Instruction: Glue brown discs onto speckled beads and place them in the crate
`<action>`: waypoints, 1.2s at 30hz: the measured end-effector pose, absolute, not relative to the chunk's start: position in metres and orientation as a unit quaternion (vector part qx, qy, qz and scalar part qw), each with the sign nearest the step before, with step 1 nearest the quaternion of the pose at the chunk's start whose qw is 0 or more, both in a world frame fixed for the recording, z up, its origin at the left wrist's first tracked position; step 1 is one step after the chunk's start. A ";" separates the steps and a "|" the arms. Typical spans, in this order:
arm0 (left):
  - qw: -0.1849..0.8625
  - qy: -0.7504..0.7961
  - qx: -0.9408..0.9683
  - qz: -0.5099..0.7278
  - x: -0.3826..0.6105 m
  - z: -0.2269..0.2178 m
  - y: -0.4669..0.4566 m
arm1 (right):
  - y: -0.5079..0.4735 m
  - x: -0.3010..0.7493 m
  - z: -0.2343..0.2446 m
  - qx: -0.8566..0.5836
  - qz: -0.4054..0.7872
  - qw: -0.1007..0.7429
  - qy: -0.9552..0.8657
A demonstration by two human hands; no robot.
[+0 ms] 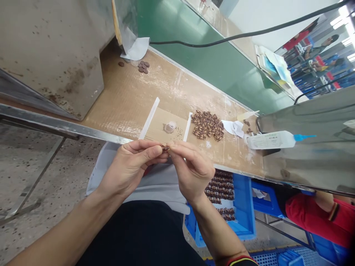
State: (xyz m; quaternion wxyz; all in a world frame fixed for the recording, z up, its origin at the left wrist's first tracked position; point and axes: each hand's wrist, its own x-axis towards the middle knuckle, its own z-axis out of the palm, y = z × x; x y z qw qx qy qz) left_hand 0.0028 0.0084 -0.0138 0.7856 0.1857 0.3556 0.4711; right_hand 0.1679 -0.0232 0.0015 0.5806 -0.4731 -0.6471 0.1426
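Observation:
Between my two hands, at the front edge of the workbench, is a small copper-brown part, mostly covered by fingers. My left hand pinches it between thumb and forefinger. From the other side the fingertips of my right hand close on it too. Just beyond my hands, a small clear cup stands on a cardboard sheet with tiny bits scattered beside it. To the right of the sheet lies a heap of similar copper-brown parts.
A white bottle with a blue nozzle lies at the right. Brown discs are at the back left, near a metal housing. Below the bench, a blue crate holds rows of parts. A person's red sleeve shows at right.

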 end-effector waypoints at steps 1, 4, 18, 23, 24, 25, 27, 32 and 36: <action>0.787 0.355 0.185 0.470 0.004 -0.015 0.008 | -0.024 0.169 0.000 -0.476 0.140 0.581 -0.645; 0.782 0.363 0.192 0.468 0.008 -0.018 0.007 | -0.025 0.172 -0.004 -0.486 0.146 0.583 -0.634; 0.594 0.461 0.396 0.527 0.012 -0.027 0.021 | -0.040 0.297 -0.023 -0.649 0.012 0.494 -0.579; 0.568 0.478 0.400 0.537 0.013 -0.031 0.022 | -0.046 0.357 -0.055 -0.698 -0.058 0.406 -0.587; 0.566 0.482 0.403 0.534 0.013 -0.031 0.021 | -0.047 0.360 -0.062 -0.699 -0.057 0.403 -0.588; 0.565 0.484 0.404 0.533 0.014 -0.030 0.021 | -0.048 0.361 -0.067 -0.699 -0.060 0.402 -0.588; 0.561 0.493 0.401 0.530 0.015 -0.030 0.020 | -0.048 0.361 -0.076 -0.701 -0.075 0.398 -0.587; 0.552 0.537 0.389 0.506 0.016 -0.026 0.019 | -0.049 0.361 -0.085 -0.690 -0.096 0.403 -0.593; 0.542 0.555 0.390 0.497 0.018 -0.022 0.019 | -0.050 0.364 -0.085 -0.693 -0.094 0.401 -0.592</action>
